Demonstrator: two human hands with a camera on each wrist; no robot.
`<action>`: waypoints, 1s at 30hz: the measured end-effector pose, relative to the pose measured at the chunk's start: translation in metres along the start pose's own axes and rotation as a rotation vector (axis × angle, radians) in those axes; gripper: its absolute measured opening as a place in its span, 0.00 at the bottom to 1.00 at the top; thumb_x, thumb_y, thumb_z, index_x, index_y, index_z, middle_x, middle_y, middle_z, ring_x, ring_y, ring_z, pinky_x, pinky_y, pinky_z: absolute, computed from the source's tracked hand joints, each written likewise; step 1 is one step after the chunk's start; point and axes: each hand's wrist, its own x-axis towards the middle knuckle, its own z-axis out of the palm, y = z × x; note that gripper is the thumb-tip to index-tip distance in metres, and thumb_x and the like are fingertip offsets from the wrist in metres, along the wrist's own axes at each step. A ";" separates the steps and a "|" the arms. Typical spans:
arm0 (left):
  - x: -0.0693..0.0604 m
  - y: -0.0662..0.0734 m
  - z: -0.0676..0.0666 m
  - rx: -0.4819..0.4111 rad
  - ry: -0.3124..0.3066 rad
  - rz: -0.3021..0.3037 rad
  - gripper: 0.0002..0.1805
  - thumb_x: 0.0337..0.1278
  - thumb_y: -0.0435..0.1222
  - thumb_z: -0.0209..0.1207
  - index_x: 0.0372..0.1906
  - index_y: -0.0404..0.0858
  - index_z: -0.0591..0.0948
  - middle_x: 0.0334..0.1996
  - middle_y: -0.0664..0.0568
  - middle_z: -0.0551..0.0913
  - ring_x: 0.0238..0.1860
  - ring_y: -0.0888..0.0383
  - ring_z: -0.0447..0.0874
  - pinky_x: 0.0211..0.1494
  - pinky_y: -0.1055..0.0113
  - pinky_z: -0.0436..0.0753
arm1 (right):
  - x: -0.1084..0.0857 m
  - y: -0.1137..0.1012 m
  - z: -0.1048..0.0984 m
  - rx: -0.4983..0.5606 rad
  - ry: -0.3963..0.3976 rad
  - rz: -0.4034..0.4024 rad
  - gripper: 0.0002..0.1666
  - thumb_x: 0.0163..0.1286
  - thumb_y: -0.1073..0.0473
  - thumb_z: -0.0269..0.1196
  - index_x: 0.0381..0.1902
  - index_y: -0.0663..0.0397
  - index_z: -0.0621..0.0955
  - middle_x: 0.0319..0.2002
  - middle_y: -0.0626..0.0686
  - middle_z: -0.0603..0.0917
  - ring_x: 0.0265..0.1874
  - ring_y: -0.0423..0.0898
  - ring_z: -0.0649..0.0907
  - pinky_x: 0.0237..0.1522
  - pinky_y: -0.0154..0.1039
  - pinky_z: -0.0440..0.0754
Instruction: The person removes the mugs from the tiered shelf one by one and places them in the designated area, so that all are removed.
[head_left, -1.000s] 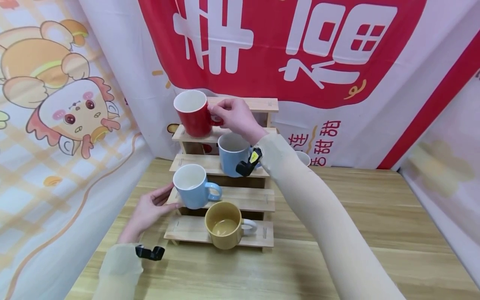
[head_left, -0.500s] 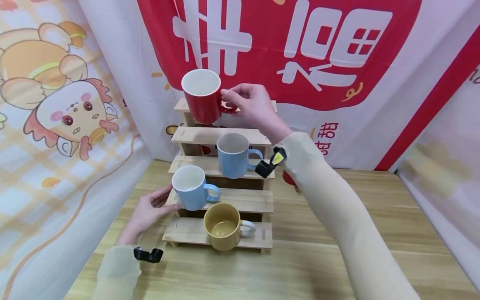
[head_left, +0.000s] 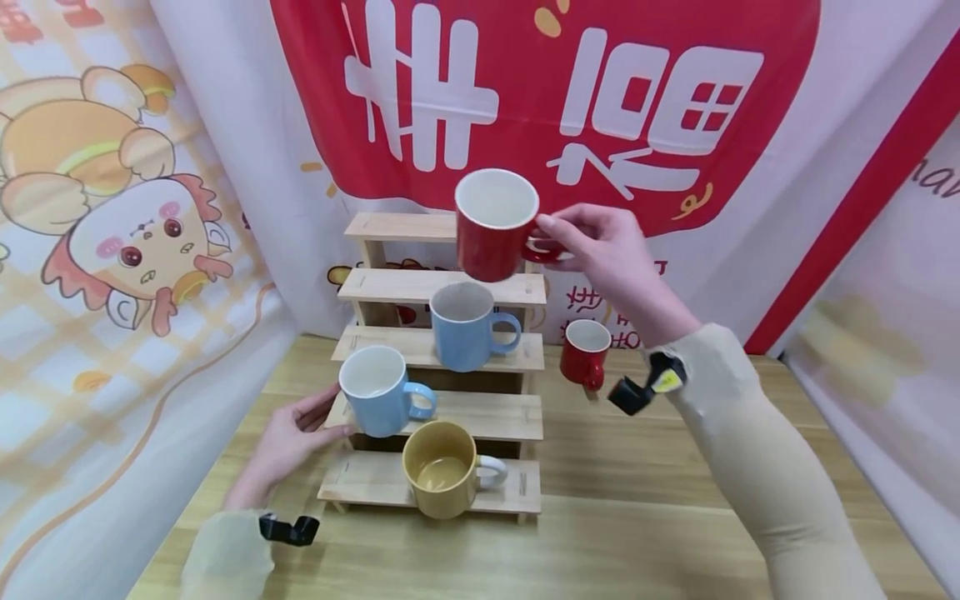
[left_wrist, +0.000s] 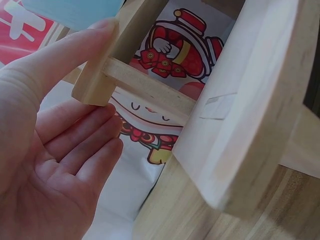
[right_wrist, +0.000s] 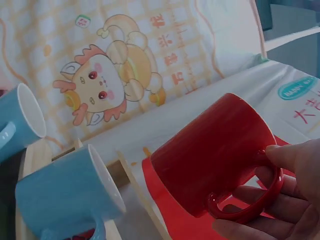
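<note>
My right hand (head_left: 611, 250) holds a red mug (head_left: 491, 242) by its handle, in the air in front of the wooden tiered rack's (head_left: 442, 287) upper boards. In the right wrist view the thumb and fingers are around the red mug's (right_wrist: 210, 155) handle. At the rack's left side my left hand (head_left: 288, 437) grips the end of a board, thumb above and fingers below, as the left wrist view shows. Beside that thumb sits a light blue mug (head_left: 378, 396). Another blue mug (head_left: 462, 329) stands one tier up, and a yellow mug (head_left: 441, 471) with a white handle is on the lowest tier.
To the right of the rack a small red mug (head_left: 583, 354) is beyond the wooden table's (head_left: 637, 467) middle. A printed red and white cloth (head_left: 525, 92) hangs behind, and a cartoon cloth (head_left: 135, 233) on the left.
My right hand has lifted the red mug off an upper tier and carried it right. The small red mug has come into sight. My left hand stays on the rack.
</note>
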 end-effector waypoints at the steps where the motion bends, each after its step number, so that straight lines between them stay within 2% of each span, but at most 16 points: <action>1: -0.001 0.000 0.000 0.003 0.001 -0.003 0.48 0.52 0.48 0.76 0.75 0.36 0.67 0.72 0.40 0.68 0.71 0.44 0.67 0.71 0.62 0.70 | -0.005 0.004 -0.005 -0.002 0.008 0.002 0.25 0.69 0.42 0.68 0.55 0.52 0.85 0.52 0.53 0.86 0.51 0.49 0.85 0.49 0.40 0.88; 6: -0.004 0.000 0.000 0.011 0.014 -0.016 0.49 0.51 0.49 0.76 0.75 0.37 0.68 0.72 0.40 0.68 0.71 0.44 0.68 0.70 0.62 0.71 | -0.032 0.029 -0.033 0.003 0.065 0.038 0.31 0.68 0.38 0.67 0.59 0.54 0.83 0.54 0.55 0.85 0.52 0.51 0.84 0.49 0.39 0.87; 11: -0.005 0.001 -0.001 0.003 0.006 -0.022 0.49 0.51 0.49 0.76 0.76 0.37 0.67 0.73 0.40 0.68 0.71 0.44 0.67 0.70 0.63 0.71 | -0.056 0.054 -0.058 -0.014 0.163 0.101 0.37 0.66 0.34 0.66 0.61 0.54 0.82 0.55 0.55 0.83 0.52 0.48 0.84 0.47 0.36 0.87; 17: -0.003 0.000 -0.001 -0.004 0.001 -0.008 0.49 0.52 0.48 0.76 0.76 0.37 0.67 0.73 0.40 0.67 0.71 0.44 0.66 0.71 0.62 0.70 | -0.080 0.073 -0.088 -0.034 0.254 0.136 0.37 0.67 0.34 0.65 0.61 0.55 0.82 0.51 0.51 0.85 0.45 0.41 0.88 0.45 0.34 0.86; 23: -0.001 -0.001 -0.001 -0.015 0.000 -0.013 0.49 0.51 0.48 0.76 0.76 0.36 0.67 0.73 0.40 0.67 0.72 0.44 0.66 0.69 0.65 0.71 | -0.099 0.092 -0.114 0.083 0.307 0.144 0.32 0.66 0.41 0.69 0.59 0.56 0.83 0.45 0.46 0.87 0.41 0.40 0.89 0.41 0.34 0.87; 27: -0.001 -0.001 -0.001 -0.023 0.005 -0.020 0.49 0.51 0.48 0.77 0.76 0.36 0.67 0.73 0.39 0.67 0.71 0.44 0.66 0.68 0.69 0.72 | -0.108 0.107 -0.125 0.146 0.339 0.187 0.29 0.65 0.42 0.70 0.56 0.54 0.84 0.43 0.46 0.87 0.39 0.39 0.88 0.39 0.32 0.87; 30: -0.001 0.000 -0.001 -0.021 0.007 -0.014 0.49 0.52 0.47 0.77 0.75 0.35 0.67 0.73 0.39 0.68 0.71 0.43 0.67 0.68 0.68 0.72 | -0.113 0.118 -0.130 0.203 0.351 0.196 0.27 0.66 0.44 0.71 0.55 0.57 0.84 0.42 0.46 0.88 0.38 0.40 0.89 0.38 0.34 0.88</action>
